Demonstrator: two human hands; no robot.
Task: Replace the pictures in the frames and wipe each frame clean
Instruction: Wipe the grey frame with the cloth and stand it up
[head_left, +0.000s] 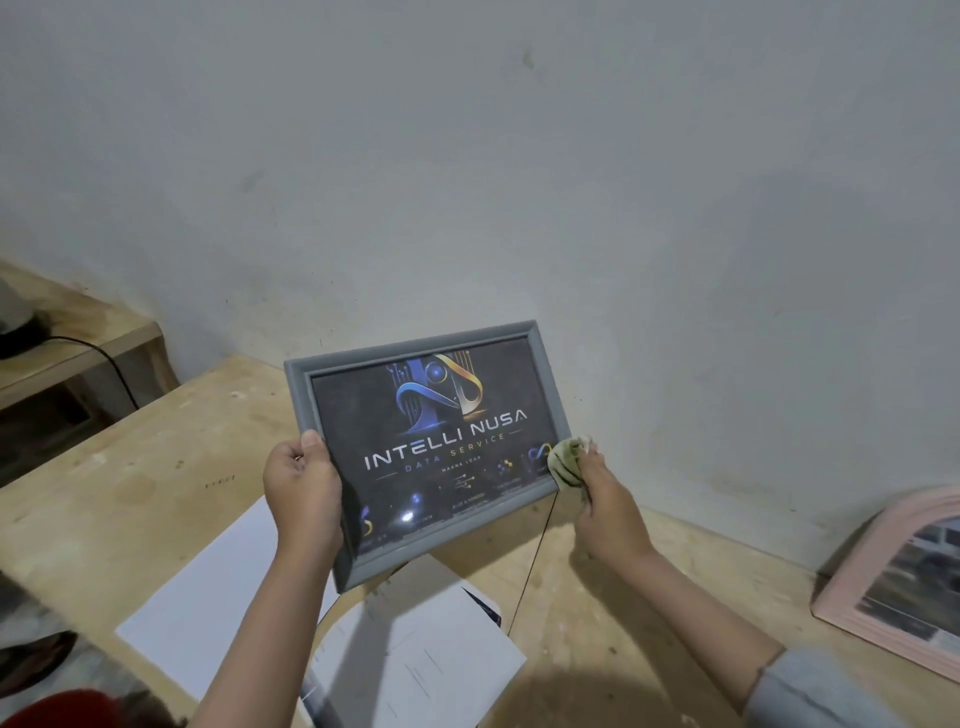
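A grey picture frame (540, 358) with a dark "INTELLI NUSA" poster behind its glass is held up, tilted, above the wooden table. My left hand (301, 483) grips its left edge, thumb on the front. My right hand (605, 499) holds a crumpled greenish cloth (569, 460) pressed against the frame's lower right corner. A thin dark cord (535, 561) hangs from the frame down toward the table.
White paper sheets (415, 660) lie on the wooden table (156, 467) under the frame. A pink arched frame (852, 587) with a picture leans at the right. A lower wooden shelf (88, 343) with a black cable stands at the left. A pale wall lies behind.
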